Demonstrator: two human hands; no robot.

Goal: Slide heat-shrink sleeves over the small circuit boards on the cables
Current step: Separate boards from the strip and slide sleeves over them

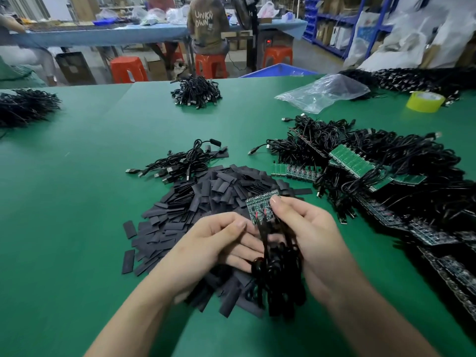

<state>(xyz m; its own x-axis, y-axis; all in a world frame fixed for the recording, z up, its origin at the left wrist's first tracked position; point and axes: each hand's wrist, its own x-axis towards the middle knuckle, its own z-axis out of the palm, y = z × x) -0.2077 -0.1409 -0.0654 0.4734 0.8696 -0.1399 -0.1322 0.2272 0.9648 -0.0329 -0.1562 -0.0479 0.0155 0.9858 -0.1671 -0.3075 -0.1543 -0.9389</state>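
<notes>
The heap of sleeves (206, 197) lies loose on the green surface (90, 176). The left hand (219, 238) cradles the dangling cables, fingers loosely curled; whether they pinch, I cannot tell. The bare board strip (261, 206), long axis crosswise and free edge pointing away, is pinched by the right hand (309, 235). Many unsleeved boards (353, 161) lie rightward, so most work seems left.

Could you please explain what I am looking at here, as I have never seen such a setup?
No machine here: a person works bare-handed, and the single picture comes from a camera on their head, looking down. The right hand pinches a strip of small circuit boards with black cables hanging from it; the left hand lies against those cables, its grip unclear. Beneath, on the green table, lies a pile of flat black heat-shrink sleeves. A heap of more cabled boards lies to the right, a tape roll beyond.
</notes>
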